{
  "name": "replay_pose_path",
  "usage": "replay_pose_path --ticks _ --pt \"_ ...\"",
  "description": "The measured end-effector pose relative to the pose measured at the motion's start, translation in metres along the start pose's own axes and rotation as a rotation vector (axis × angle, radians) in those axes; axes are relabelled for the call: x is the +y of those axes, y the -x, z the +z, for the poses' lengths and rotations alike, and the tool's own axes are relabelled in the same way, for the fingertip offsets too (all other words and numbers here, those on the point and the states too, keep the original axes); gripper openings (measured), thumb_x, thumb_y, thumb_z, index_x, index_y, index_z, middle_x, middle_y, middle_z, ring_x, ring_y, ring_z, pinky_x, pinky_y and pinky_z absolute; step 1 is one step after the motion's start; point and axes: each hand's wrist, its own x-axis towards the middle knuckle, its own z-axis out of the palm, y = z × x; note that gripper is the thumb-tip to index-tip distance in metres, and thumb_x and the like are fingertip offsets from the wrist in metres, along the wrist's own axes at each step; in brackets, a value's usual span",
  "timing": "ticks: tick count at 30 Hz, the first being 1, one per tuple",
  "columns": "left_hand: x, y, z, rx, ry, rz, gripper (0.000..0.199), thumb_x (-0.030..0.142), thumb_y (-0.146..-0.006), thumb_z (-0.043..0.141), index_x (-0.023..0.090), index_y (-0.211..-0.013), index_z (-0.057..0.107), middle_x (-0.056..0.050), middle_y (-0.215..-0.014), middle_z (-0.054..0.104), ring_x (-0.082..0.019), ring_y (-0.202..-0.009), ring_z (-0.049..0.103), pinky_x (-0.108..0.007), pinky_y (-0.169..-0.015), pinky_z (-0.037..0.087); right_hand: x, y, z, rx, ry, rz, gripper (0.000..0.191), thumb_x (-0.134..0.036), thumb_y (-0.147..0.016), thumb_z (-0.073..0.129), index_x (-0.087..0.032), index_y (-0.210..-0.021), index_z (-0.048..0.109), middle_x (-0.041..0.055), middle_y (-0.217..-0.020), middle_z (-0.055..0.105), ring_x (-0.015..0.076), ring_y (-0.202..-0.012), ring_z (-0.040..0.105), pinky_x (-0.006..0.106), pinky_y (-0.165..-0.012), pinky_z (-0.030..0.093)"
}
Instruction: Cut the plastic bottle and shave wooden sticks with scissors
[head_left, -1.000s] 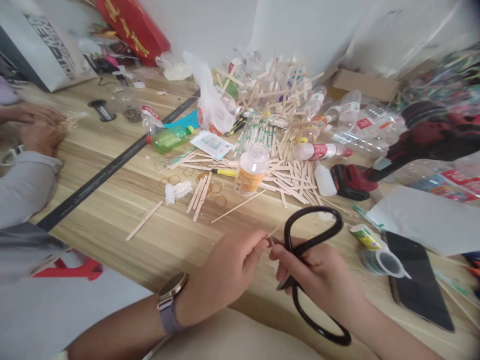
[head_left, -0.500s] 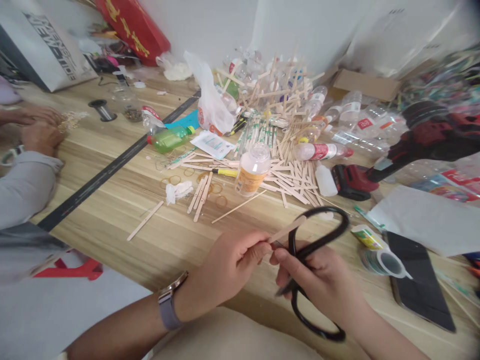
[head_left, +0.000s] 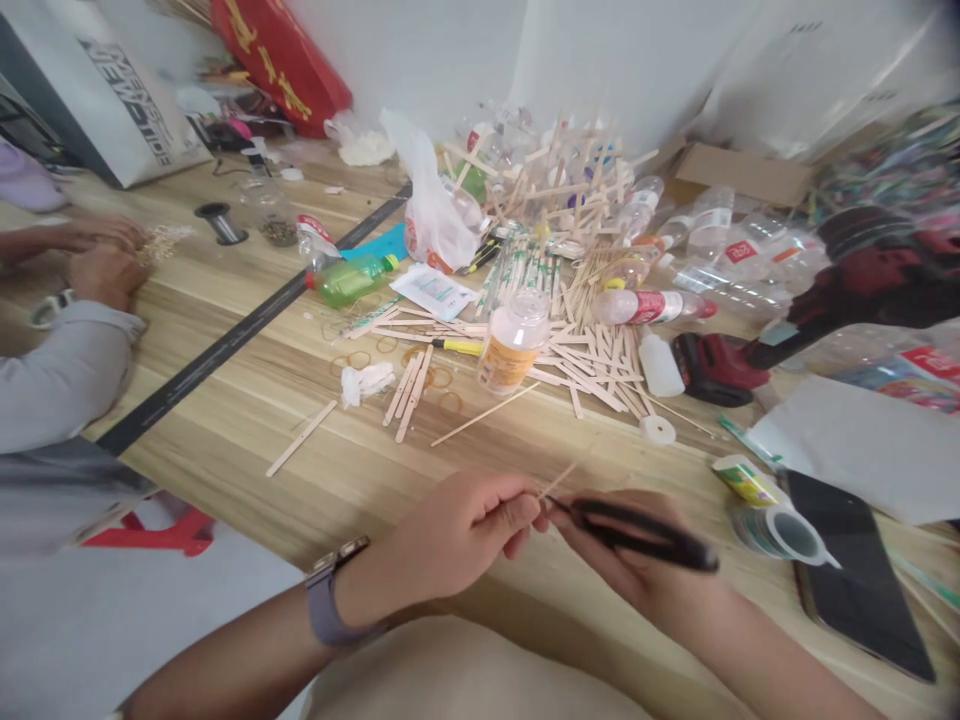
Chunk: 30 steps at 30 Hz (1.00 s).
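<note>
Left hand: narrow pinch, thumb and fingers closed on a thin wooden stick. Right hand: wrapped round black scissors, handles blurred; can't tell how the fingers sit in the loops or whether the blades are apart.

Wooden stick is at near centre, above the table, between the hands. Long axis slants; free end points far and right, other end hidden in the left fingers. Looks thin, nearly edge-on.

Scissors: long axis roughly left-right, tips aimed left at the left fingertips, handles out to the right and a bit nearer. Handles seen edge-on.

Table's near edge runs slantwise under the left forearm. Strip of bare wood lies from the hands out to a jar and thin skewer; more room left, up to a loose stick.

Right side tighter: tape roll and phone right of the scissors, white ring on the far side. Stick pile bounds the far side, right of the jar.
</note>
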Motion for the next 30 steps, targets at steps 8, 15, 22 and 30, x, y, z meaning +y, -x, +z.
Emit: replay_pose_path --ticks 8,15,22,30 --pt "-0.002 0.0 -0.006 -0.015 0.008 0.088 0.025 0.031 -0.097 0.046 0.019 -0.076 0.054 0.006 -0.064 0.045 -0.01 -0.061 0.042 -0.023 -0.059 0.031 -0.021 0.005 0.011 -0.392 -1.066 0.971 0.054 -0.072 -0.081 0.053 -0.019 -0.075 0.054 -0.0001 -0.05 0.061 0.0111 -0.037 0.056 0.018 -0.037 0.042" --pt "-0.012 -0.001 0.002 -0.121 0.45 0.005 0.036 0.048 -0.097 0.042 0.019 -0.077 0.047 0.006 -0.059 0.043 -0.009 -0.054 0.037 -0.024 -0.057 0.03 0.014 0.005 0.007 -0.058 -0.043 0.018 0.026 -0.035 -0.098 0.049 -0.021 -0.085 0.066 0.0015 -0.07 0.068 0.013 -0.056 0.061 0.026 -0.052 0.043" --pt "-0.018 -0.002 0.007 0.029 0.841 -0.11 0.039 0.049 -0.091 0.048 0.02 -0.065 0.041 0.008 -0.051 0.027 -0.009 -0.049 0.025 -0.028 -0.054 0.024 0.024 -0.002 0.007 0.056 0.304 -0.308 0.026 -0.026 -0.103 0.035 -0.018 -0.099 0.059 0.0024 -0.075 0.069 0.0132 -0.057 0.061 0.027 -0.055 0.043" --pt "-0.024 0.001 0.004 0.274 0.315 -0.254 0.04 0.049 -0.094 0.04 0.019 -0.069 0.049 0.007 -0.055 0.033 -0.01 -0.051 0.03 -0.027 -0.051 0.023 0.012 -0.003 0.011 -0.034 0.115 -0.148 0.018 -0.025 -0.099 0.047 -0.019 -0.093 0.063 -0.0008 -0.068 0.067 0.0105 -0.052 0.061 0.023 -0.05 0.044"
